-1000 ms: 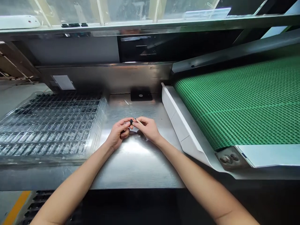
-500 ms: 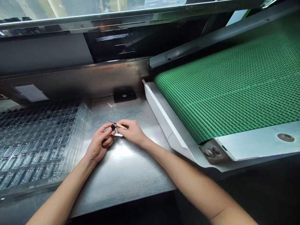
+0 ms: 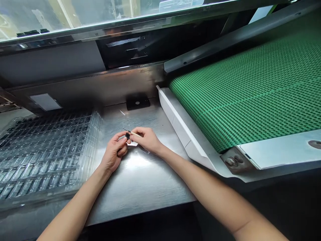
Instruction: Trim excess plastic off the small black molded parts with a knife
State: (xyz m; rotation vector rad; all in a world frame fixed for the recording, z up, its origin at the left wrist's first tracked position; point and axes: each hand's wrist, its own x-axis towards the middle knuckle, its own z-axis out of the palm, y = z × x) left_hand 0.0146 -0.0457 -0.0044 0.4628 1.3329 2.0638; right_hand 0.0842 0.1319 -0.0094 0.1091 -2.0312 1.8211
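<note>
A: Where the two forearms rise from the bottom edge of the frame toward the middle, what do the hands have hold of?

B: The left hand pinches a small black part between thumb and forefinger; its fingers are curled in tight around it. The right hand is closed on a thin pale stick, held like a pen, whose dark pointed tip juts out to the left, just past the part.

A: Is the tip touching the part?

B: It lies right against it, at the centre of the frame, but the part is too small to say whether the tip goes into it. Both hands meet there, just above the table.

A: And the table itself?

B: Brushed metal, bright with glare right under the hands. The part is held a little above it, not resting on it.

A: What lies to the left?

B: A clear plastic tray with rows of small pockets fills the left of the frame, and its near edge comes close to the left wrist. What the pockets hold is too blurred to tell.

A: To the right?

B: A white slanted guard runs from the middle toward the lower right, and behind it a green mesh conveyor belt fills the upper right.

A: Farther back?

B: A small black block with a pale dot sits at the rear of the table, above centre. Beyond it rises a dark metal wall with a white label at upper left, and glass panes along the top edge.
</note>
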